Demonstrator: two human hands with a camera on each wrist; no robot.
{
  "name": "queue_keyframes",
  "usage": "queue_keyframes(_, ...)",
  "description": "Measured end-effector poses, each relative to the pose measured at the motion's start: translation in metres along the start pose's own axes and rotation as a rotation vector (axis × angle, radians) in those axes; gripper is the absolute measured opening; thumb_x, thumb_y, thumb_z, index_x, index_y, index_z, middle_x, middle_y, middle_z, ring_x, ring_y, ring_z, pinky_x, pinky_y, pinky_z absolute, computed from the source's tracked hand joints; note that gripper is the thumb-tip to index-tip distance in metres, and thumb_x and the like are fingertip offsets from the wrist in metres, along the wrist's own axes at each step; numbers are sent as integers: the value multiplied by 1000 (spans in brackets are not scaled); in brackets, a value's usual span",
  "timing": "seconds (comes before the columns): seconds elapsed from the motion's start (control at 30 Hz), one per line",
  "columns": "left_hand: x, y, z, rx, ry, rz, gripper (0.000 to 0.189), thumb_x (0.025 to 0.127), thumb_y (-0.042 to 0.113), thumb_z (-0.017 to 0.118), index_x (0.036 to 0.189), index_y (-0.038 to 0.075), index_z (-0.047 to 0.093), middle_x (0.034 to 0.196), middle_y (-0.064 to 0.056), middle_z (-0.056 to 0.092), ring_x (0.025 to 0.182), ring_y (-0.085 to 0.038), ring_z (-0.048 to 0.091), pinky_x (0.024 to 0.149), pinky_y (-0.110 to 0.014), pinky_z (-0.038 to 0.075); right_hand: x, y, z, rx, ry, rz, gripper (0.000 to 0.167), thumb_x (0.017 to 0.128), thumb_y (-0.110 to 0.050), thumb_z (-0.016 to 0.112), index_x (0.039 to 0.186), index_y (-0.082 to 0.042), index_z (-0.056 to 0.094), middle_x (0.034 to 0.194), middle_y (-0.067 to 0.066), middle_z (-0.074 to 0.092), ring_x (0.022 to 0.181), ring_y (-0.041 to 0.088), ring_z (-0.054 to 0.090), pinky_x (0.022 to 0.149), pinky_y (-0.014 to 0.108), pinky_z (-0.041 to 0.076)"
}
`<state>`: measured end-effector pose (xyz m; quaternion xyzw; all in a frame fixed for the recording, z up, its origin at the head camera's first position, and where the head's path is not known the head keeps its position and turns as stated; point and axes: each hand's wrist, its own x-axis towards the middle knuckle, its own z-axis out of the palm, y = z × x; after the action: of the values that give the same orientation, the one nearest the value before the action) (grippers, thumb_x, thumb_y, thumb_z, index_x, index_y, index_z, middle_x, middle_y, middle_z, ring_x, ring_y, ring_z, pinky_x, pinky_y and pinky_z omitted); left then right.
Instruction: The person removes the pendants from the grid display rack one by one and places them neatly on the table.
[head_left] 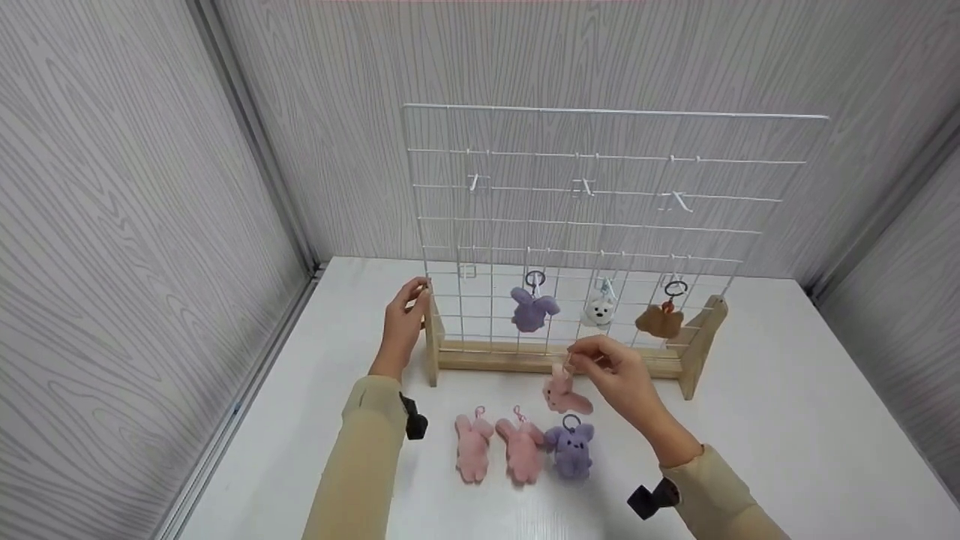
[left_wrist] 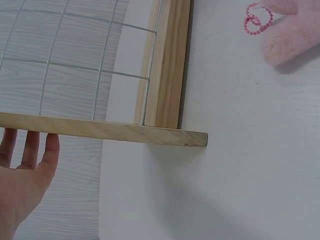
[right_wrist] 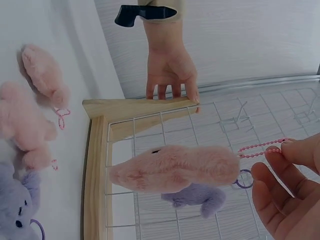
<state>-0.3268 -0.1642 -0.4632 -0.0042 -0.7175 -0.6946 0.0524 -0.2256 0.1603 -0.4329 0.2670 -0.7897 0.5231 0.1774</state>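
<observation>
My right hand (head_left: 611, 371) pinches the pink bead chain (right_wrist: 260, 146) of a pink plush keychain (right_wrist: 175, 167), which dangles in front of the wire grid rack (head_left: 570, 356). My left hand (head_left: 403, 324) holds the upper end of the rack's left wooden side post (left_wrist: 100, 127), its fingers against the outer face. On the rack's lower hooks hang a purple plush keychain (head_left: 531, 311), a white one (head_left: 599, 311) and a brown one (head_left: 660, 321). Two more pink plush keychains (head_left: 472, 448) (head_left: 523, 452) and a purple one (head_left: 571, 450) lie on the table before the rack.
Three upper hooks (head_left: 587, 187) of the rack carry nothing, nor does the lower-left hook (head_left: 468, 271). The white table (head_left: 795, 435) meets wood-grain panels (head_left: 315, 112) at the back and both sides. The right wooden side post (head_left: 703, 341) stands beyond my right hand.
</observation>
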Motion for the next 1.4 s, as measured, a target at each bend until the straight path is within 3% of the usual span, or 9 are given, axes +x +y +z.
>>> queue_keyframes(0.2, 6, -11, 2, 15, 6, 26, 41, 98, 32, 47, 137, 20, 44, 133, -8, 41, 116, -24, 47, 90, -43, 45, -20, 0, -10, -42, 45, 79, 12, 84, 4, 65, 90, -6, 68, 82, 1, 67, 72, 13, 60, 63, 18, 49)
queue_keyframes(0.43, 5, -11, 1, 33, 23, 23, 40, 97, 34, 48, 135, 21, 46, 133, -8, 42, 116, -24, 47, 90, -42, 45, -34, -26, -21, -69, 74, 116, 11, 83, 10, 63, 88, 2, 66, 80, 10, 64, 70, 15, 58, 61, 18, 47)
queue_keyframes(0.7, 5, -10, -1, 3, 8, -5, 42, 97, 32, 48, 138, 21, 44, 136, -10, 40, 118, -26, 45, 92, -45, 43, -47, -19, -34, -66, 77, 82, 17, 79, 16, 63, 87, 1, 67, 80, 9, 65, 71, 15, 59, 62, 19, 48)
queue_keyframes(0.9, 5, -11, 0, 23, 21, 17, 41, 98, 30, 48, 136, 18, 46, 132, -8, 43, 112, -24, 49, 86, -43, 46, -59, -8, -45, -29, 67, 92, 17, 79, 17, 62, 86, 3, 66, 79, 12, 64, 72, 12, 59, 61, 19, 48)
queue_keyframes(1.07, 6, -12, 1, 52, 27, 44, 41, 98, 31, 48, 136, 17, 46, 131, -7, 44, 111, -23, 49, 86, -42, 46, -71, 2, -53, 7, 17, 116, 18, 80, 17, 61, 87, 2, 66, 79, 11, 65, 73, 11, 61, 62, 19, 48)
queue_keyframes(1.17, 5, -12, 1, 56, 29, 54, 39, 98, 31, 48, 135, 17, 47, 130, -7, 44, 111, -23, 50, 86, -42, 47, -77, 6, -58, 38, -39, 85, 17, 80, 17, 60, 88, 2, 65, 79, 12, 64, 73, 11, 61, 63, 18, 48)
queue_keyframes(1.4, 5, -10, 0, 11, 14, 8, 38, 98, 29, 48, 135, 21, 47, 132, -7, 43, 115, -23, 47, 90, -43, 45, -90, 14, -67, 138, -182, 49, 16, 83, 17, 57, 91, 4, 63, 83, 15, 63, 76, 14, 61, 68, 19, 50)
